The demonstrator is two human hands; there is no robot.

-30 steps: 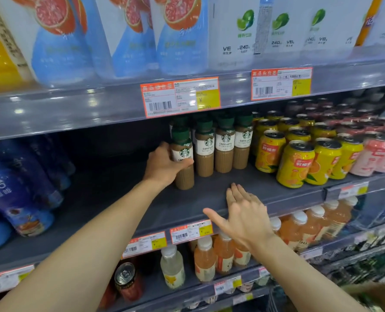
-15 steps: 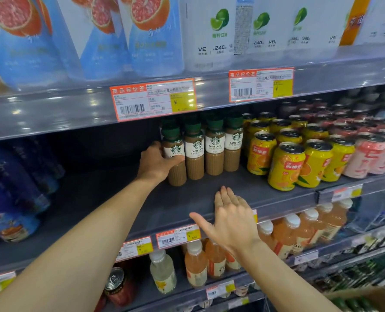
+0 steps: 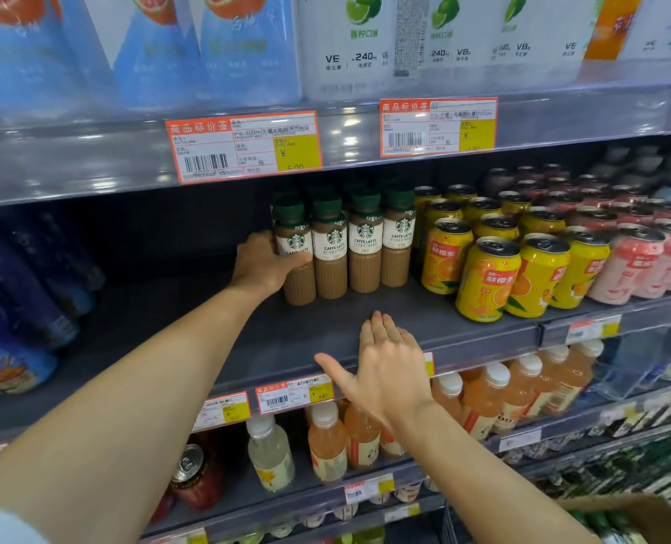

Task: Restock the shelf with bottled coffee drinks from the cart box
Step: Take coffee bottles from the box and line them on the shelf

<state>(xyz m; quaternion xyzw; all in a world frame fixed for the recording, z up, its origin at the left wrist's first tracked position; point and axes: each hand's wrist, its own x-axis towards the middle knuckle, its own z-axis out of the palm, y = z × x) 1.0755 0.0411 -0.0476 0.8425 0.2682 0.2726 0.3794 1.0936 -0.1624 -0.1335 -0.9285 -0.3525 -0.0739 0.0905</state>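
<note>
Four bottled coffee drinks stand in the front row on the dark grey shelf [image 3: 326, 339], with more green caps behind them, too shadowed to count. The left hand [image 3: 261, 265] has its fingers wrapped round the leftmost coffee bottle [image 3: 296, 255], which stands upright on the shelf at the left end of the row, touching its neighbour. The right hand [image 3: 388, 371] lies with straight, relaxed fingers and thumb spread, hovering at the shelf's front edge and holding nothing; whether it touches the edge cannot be told.

Just to the right of the coffee stand yellow orange-drink cans [image 3: 486, 278] in several rows, and beyond them pink cans [image 3: 626, 265] toward the right end. Blue bottles [image 3: 20, 300] lie blurred at the left end. The shelf below carries pale orange bottles [image 3: 486, 398], one clear bottle [image 3: 269, 453] and a red can [image 3: 194, 475].

The setting is a shop aisle with metal shelving. A cardboard box [image 3: 636, 512] sits at the lower right corner of the view, with green caps inside.

The coffee labels read "CAFFE LATTE" under a green siren logo. The orange price tag [image 3: 243, 147] above shows "600ml", a barcode and "¥". Bottles on the top shelf read "VE" and "240"
</note>
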